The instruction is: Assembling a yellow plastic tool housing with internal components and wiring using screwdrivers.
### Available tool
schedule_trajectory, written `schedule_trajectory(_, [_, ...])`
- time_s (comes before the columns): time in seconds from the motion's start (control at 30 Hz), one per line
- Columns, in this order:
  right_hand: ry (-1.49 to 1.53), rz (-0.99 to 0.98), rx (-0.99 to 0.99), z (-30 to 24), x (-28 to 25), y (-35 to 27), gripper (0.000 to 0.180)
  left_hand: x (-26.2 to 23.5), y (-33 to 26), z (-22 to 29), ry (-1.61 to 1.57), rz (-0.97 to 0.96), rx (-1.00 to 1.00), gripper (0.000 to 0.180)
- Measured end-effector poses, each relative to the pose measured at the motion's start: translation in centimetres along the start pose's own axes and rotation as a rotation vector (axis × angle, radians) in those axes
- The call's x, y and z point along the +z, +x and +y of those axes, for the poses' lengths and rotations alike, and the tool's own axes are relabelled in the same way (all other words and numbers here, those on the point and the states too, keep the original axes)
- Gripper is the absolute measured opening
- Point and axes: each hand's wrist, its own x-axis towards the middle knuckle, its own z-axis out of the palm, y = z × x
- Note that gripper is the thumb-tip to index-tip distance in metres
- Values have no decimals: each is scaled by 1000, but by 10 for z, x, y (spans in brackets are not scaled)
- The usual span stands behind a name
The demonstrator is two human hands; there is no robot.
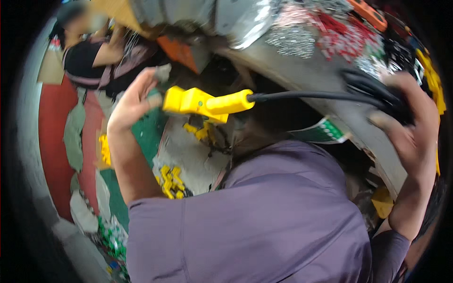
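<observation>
A yellow moulded socket or plug body (203,104) hangs almost level in front of me, at the end of a black cable (306,95). Just off its left end is my left hand (134,101), thumb and fingers apart, with pale covers on the fingertips. I cannot tell whether the thumb tip touches the yellow body. The cable runs right into a black coil (398,101), which my right hand (410,132) grips between thumb and fingers. Part of that coil is hidden by the hand.
The grey worktable (269,61) bears piles of metal pins (292,41) and red-and-white small parts (337,35). An orange tool (369,14) lies at its far edge. Yellow pieces (171,181) lie low on the left. Another person (85,59) sits at far left.
</observation>
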Motion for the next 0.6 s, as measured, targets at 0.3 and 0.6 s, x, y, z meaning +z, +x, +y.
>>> schedule_trajectory(0.3, [-60,-266,-329,-42,191,144,29,92,42,-38,184,83,54,63])
schedule_trajectory(0.6, [35,-250,-124,-6,139,90,51,39,26,-162,227,98,-450,23])
